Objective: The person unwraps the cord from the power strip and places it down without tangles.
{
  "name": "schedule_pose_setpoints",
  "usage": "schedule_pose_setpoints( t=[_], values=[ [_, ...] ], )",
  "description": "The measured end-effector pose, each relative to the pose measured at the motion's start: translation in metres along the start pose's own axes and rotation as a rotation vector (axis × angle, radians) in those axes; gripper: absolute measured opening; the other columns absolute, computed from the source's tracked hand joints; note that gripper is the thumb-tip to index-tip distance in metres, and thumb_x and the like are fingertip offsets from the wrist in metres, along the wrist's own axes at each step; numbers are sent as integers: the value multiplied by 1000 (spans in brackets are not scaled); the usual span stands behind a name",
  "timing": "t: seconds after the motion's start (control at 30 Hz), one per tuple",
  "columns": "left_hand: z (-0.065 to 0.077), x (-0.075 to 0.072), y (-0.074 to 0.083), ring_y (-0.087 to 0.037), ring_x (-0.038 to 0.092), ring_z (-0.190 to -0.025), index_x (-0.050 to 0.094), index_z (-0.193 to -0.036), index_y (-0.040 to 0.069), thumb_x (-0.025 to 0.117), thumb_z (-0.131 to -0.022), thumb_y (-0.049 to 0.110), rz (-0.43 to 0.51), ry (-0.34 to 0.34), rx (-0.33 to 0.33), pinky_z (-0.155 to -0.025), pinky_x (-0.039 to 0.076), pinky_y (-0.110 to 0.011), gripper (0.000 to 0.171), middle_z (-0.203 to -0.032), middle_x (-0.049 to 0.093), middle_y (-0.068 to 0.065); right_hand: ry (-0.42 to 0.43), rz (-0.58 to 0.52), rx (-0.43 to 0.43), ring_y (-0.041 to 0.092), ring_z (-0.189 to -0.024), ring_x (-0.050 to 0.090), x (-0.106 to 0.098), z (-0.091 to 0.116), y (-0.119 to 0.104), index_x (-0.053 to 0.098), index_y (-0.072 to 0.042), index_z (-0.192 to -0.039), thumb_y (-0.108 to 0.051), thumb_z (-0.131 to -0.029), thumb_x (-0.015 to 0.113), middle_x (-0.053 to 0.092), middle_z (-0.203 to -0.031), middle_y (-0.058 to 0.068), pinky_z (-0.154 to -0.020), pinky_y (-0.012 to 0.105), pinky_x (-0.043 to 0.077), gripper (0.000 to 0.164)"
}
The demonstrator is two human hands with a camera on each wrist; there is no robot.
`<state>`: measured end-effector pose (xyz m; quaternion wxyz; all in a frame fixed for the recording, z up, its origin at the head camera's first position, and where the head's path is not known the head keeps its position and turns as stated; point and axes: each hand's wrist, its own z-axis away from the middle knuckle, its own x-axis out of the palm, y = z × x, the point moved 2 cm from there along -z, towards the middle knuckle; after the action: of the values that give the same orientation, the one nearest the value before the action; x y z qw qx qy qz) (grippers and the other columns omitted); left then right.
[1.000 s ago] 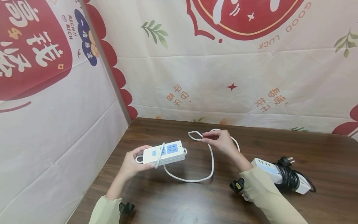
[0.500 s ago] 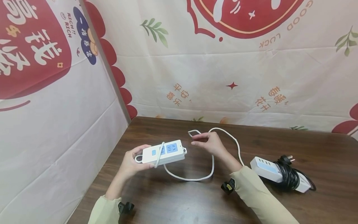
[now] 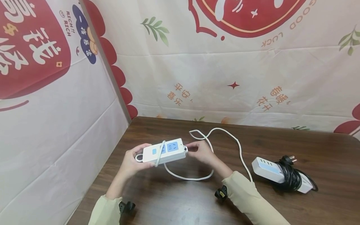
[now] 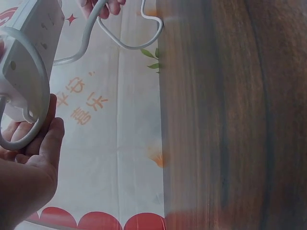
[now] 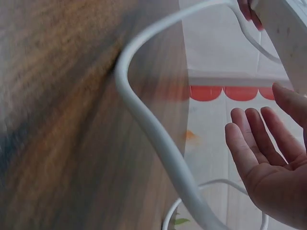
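Observation:
A white power strip (image 3: 168, 150) with blue socket faces is raised above the table, its white cord (image 3: 189, 179) wrapped once across its body. Gripping its left end is my left hand (image 3: 137, 160), thumb and fingers on opposite long sides. A small cord loop (image 4: 37, 122) bulges from that end in the left wrist view. My right hand (image 3: 201, 151) is at the strip's right end; in the right wrist view its fingers (image 5: 249, 153) are extended, with the thumb close to the strip. Whether it touches the strip, I cannot tell.
The rest of the white cord crosses itself behind my right hand and runs to the right sleeve. A second white power strip (image 3: 267, 169), wound with black cord (image 3: 289, 179), lies on the brown table (image 3: 225, 206) at the right. Printed cloth (image 3: 211, 72) hangs behind.
My right hand has let go of the white cord and moved left and down to the strip's right end. The cord now lies crossed behind it. My left hand and the strip stay nearly still.

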<state>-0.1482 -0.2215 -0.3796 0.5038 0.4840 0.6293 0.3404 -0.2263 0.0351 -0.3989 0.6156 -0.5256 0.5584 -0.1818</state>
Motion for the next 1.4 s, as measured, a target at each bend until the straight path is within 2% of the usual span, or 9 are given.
schedule_pose_setpoints(
  t=[0.13,0.4,0.57,0.67,0.87,0.97,1.07,1.23,1.4],
  values=[
    [-1,-1,1,-7,57,-84,57,-115,-4,79,-60,-6,-6,5,-5,-70,46,-23,59,-104,62,-23,-15,21,-19,13,-73,57,5,1,0,66,11,-93,1,-71,65,67,-87,18,-65,23,45,24],
    [0,-4,2,-6,56,-84,57,-114,-3,80,-60,-4,-13,13,6,-71,44,-23,59,-104,63,-21,-84,-76,-25,6,-64,52,16,-1,-4,64,13,-93,8,-68,60,67,-82,19,-58,21,44,26],
    [-1,-5,1,-7,56,-84,57,-115,-4,79,-60,-7,-11,14,14,-71,44,-23,59,-104,63,-22,-123,-102,-43,17,-79,62,28,0,-8,65,8,-102,0,-73,69,67,-94,19,-68,26,48,30],
    [-2,-5,1,-7,56,-84,57,-115,-3,79,-60,-6,-6,11,12,-71,45,-23,59,-104,63,-21,-131,-100,-87,22,-91,62,35,0,-10,64,2,-107,-8,-72,75,66,-101,16,-76,28,48,38],
    [-2,-6,3,-9,57,-84,58,-113,-2,81,-60,-1,-13,9,34,-71,45,-23,58,-102,64,-21,-146,-223,-156,21,-97,59,46,2,-14,60,2,-112,-4,-71,76,63,-109,17,-84,29,44,45],
    [-2,-6,4,-10,57,-83,59,-112,-1,81,-59,-1,-16,13,44,-70,45,-23,57,-101,64,-20,-172,-310,-150,19,-97,58,51,4,-17,57,3,-115,-1,-70,75,62,-110,18,-87,32,43,49],
    [-3,-6,5,-10,58,-83,59,-112,0,82,-59,-2,-18,14,44,-70,46,-23,58,-101,64,-19,-196,-347,-119,20,-98,56,56,6,-18,52,1,-120,-1,-70,75,60,-112,17,-88,34,42,55],
    [-4,-7,6,-10,57,-84,58,-113,0,82,-60,0,-29,-1,61,-71,45,-24,58,-102,64,-19,-230,-333,-49,23,-98,56,63,9,-18,47,-2,-125,-4,-70,76,58,-111,16,-83,32,44,62],
    [-5,-7,6,-10,57,-84,57,-115,-1,81,-61,-1,-18,-18,64,-71,46,-25,58,-103,64,-20,-271,-290,-13,18,-87,61,67,10,-16,51,3,-114,-4,-71,75,64,-96,14,-75,26,47,49]
  ],
)
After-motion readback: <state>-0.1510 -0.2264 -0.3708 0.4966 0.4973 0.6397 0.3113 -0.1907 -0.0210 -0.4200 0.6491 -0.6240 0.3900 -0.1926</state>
